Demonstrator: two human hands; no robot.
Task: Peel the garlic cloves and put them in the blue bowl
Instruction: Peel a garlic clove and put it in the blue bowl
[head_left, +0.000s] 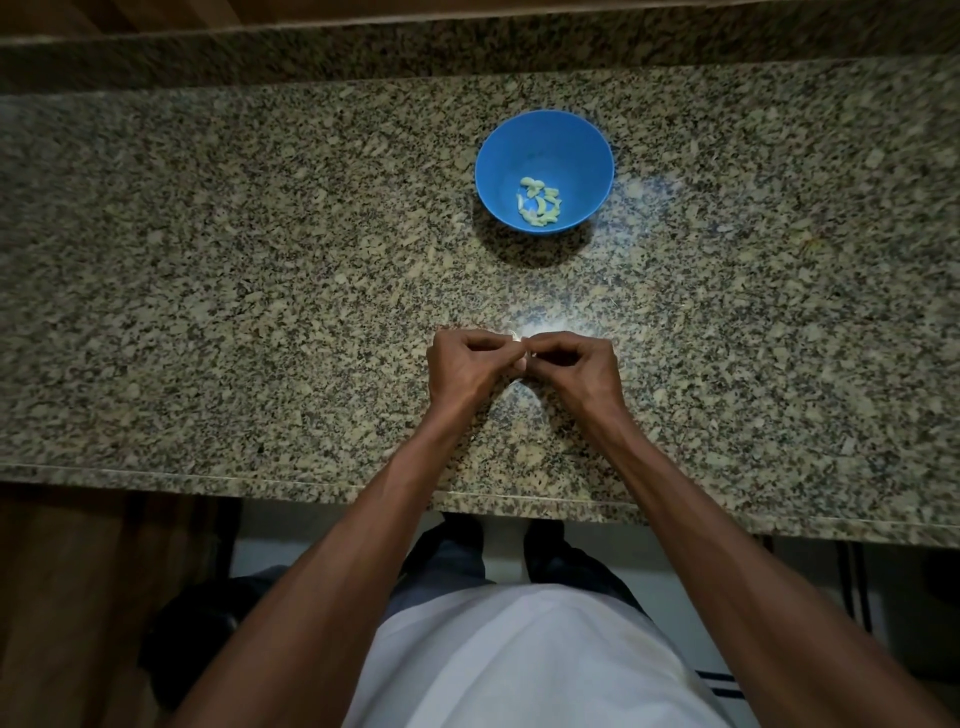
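Observation:
A blue bowl (544, 156) stands on the granite counter (260, 260), a little right of centre. Several pale peeled garlic cloves (540, 202) lie in its bottom. Nearer to me, my left hand (465, 366) and my right hand (571, 366) meet fingertip to fingertip above the counter. Between them they pinch a small garlic clove (521, 349), of which only a sliver of white skin shows. Curled fingers hide most of it.
A raised granite ledge (467, 47) runs along the back of the counter. The counter's front edge (311, 488) lies below my forearms. A bright light spot glares on the stone just beyond my hands.

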